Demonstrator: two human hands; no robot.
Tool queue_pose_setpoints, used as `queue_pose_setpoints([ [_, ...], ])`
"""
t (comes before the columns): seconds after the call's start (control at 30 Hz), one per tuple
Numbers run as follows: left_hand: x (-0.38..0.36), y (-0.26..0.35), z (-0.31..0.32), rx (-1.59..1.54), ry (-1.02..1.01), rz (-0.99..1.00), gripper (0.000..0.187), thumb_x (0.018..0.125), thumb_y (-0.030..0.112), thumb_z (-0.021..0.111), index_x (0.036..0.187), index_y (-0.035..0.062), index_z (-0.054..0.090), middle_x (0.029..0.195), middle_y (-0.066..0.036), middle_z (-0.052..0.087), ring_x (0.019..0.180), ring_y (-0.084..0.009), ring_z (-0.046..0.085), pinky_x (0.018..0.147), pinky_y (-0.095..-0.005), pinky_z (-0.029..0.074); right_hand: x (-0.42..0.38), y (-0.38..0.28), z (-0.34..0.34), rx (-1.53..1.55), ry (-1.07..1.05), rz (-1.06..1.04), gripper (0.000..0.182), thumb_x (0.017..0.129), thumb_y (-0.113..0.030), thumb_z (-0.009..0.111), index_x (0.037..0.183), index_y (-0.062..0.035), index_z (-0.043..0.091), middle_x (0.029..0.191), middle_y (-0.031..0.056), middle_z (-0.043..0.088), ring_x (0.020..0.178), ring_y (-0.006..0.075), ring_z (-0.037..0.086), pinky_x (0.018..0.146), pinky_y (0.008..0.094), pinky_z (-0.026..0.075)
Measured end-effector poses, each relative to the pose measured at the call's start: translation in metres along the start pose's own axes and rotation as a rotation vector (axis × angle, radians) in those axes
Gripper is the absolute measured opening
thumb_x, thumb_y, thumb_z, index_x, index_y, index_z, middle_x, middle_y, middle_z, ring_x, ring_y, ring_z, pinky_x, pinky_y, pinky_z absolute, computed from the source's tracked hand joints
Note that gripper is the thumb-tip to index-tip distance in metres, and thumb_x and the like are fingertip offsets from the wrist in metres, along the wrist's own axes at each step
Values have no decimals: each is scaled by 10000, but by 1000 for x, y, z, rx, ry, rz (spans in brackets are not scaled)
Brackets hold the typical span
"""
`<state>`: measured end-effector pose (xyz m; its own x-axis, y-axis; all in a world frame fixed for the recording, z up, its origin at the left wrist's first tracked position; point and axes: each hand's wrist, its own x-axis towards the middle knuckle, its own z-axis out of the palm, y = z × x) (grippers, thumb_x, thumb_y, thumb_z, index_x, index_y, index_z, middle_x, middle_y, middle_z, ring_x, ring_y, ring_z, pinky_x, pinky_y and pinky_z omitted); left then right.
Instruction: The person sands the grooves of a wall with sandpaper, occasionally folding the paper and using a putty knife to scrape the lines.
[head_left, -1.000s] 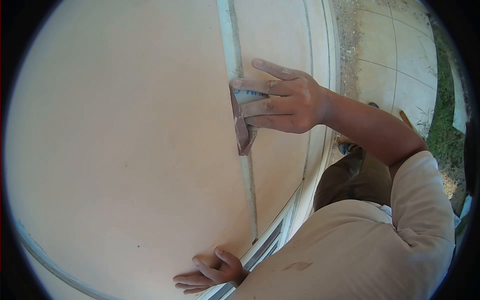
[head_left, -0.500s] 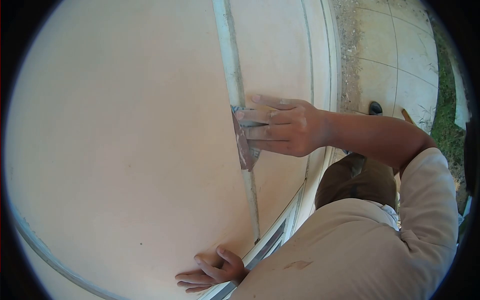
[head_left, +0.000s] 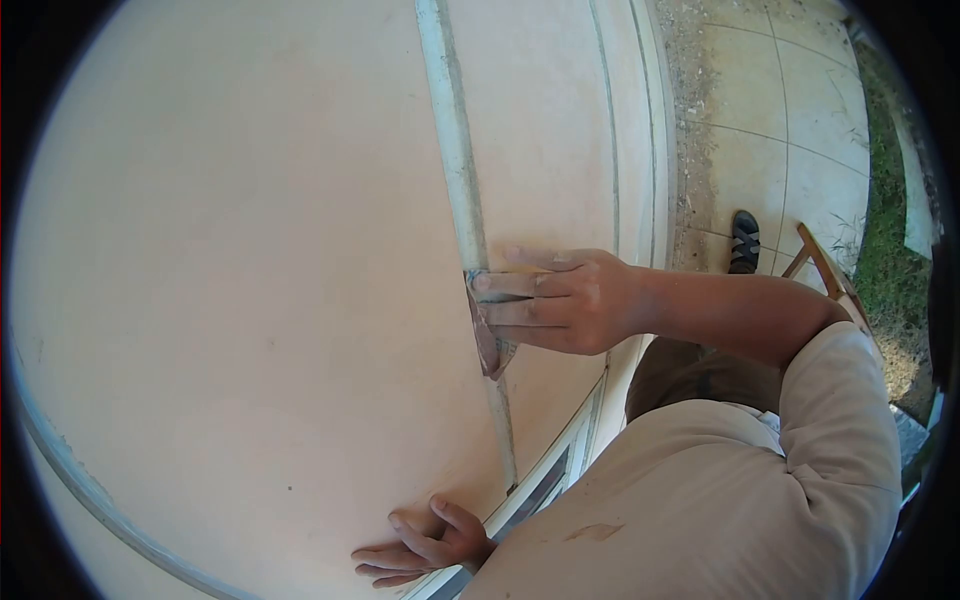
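Pale wall (head_left: pixel 270 250) (greenish strip (head_left: pixel 455 150) across it) under both hands (head_left: pixel 592 304) and folded sandpaper (head_left: pixel 484 343)

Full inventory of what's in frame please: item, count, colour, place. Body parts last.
Wall: 1, pale peach, left and centre
Band: 1, pale green-grey, along wall
Folded sheet: 1, brown with pale printed backing, on band
Dark spot: 1, lower wall
Frame: 1, white, lower centre
Paving: slab count unclear, cream, upper right
Grass: 1 strip, green, far right
Wooden piece: 1, brown, behind forearm
Shirt: 1, beige, lower right
Trousers: 1 pair, brown, above shirt
Sandal: 1 visible, dark, on paving
Right hand: 1, dusty, on sheet
Left hand: 1, bare, on lower wall
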<state>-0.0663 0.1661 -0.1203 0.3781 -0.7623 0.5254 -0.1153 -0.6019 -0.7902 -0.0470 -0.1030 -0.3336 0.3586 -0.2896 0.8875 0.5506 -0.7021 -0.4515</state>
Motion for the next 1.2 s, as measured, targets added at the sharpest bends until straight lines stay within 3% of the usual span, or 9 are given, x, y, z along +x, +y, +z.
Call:
queue_pose_setpoints([
  [0.1, -1, -3, 0, 1, -11, 11, 510, 925, 476, 570, 1335, 171, 557, 1570, -230, 273, 1475, -419, 179, 1149, -626, 29, 20, 43, -19, -301, 110, 132, 209, 727, -106, 696, 932, -77, 719, 1123, 17, 692, 1122, 207, 641, 1087, 438, 452],
  [0.13, -2, -3, 0, -1, -9, 13, 510, 925, 476, 570, 1335, 171, 557, 1570, -230, 273, 1475, -419, 179, 1149, -626, 29, 26, 49, -18, -286, 134, 179, 168, 711, -63, 717, 878, -63, 720, 1071, 46, 689, 1168, 261, 627, 1089, 475, 450],
  [0.37, 0, 0, -2, 16, -26, -2, 504, 918, 470, 581, 1328, 178, 561, 1566, -237, 277, 1475, -424, 178, 1148, -632, 45, 9, 22, -4, -44, 25, 29, 69, 772, -51, 696, 827, -87, 717, 1076, 41, 696, 1204, 242, 607, 1101, 473, 437],
  [0.53, 2, 3, -2, -11, 9, 9, 492, 920, 464, 581, 1315, 170, 567, 1560, -238, 291, 1466, -432, 200, 1147, -638, 52, 41, 78, -25, -338, 152, 172, 166, 753, -22, 716, 913, -66, 701, 1156, 46, 680, 1217, 254, 597, 1108, 507, 409],
  [0.63, 3, 2, -4, 13, -12, 4, 492, 923, 463, 579, 1315, 165, 566, 1556, -241, 297, 1463, -435, 207, 1147, -641, 59, 24, 53, -11, -77, 53, 104, 148, 734, -29, 735, 867, -63, 681, 1157, 43, 679, 1237, 256, 580, 1139, 515, 375],
  [0.73, 0, 2, -4, 11, 2, 11, 488, 925, 462, 579, 1309, 161, 568, 1551, -247, 302, 1456, -438, 224, 1147, -639, 67, 19, 37, -13, -128, -5, 102, 151, 806, -174, 733, 897, -72, 668, 1153, 56, 670, 1270, 270, 552, 1156, 547, 320],
  [0.9, 2, 4, -2, -4, 34, 11, 473, 927, 468, 575, 1283, 158, 585, 1539, -255, 321, 1442, -442, 258, 1150, -635, 70, 27, 4, -6, -72, 31, 458, 498, 790, -549, 726, 960, -90, 628, 1188, 117, 635, 1353, 336, 456, 1162, 614, 185],
  [1.03, 3, 5, -3, -5, 34, 9, 465, 926, 466, 578, 1274, 157, 591, 1532, -263, 328, 1443, -441, 258, 1151, -633, 74, 30, 10, 3, -43, 161, 487, 347, 755, -391, 799, 747, -109, 599, 1151, 67, 626, 1326, 306, 489, 1139, 627, 226],
  [1.2, 6, 14, -6, -20, 40, -14, 451, 923, 459, 585, 1258, 156, 599, 1528, -270, 330, 1434, -460, 267, 1145, -644, 87, 32, 7, -2, -40, 187, 509, 204, 746, -163, 731, 669, -120, 548, 1110, 66, 645, 1293, 297, 527, 1147, 648, 169],
])
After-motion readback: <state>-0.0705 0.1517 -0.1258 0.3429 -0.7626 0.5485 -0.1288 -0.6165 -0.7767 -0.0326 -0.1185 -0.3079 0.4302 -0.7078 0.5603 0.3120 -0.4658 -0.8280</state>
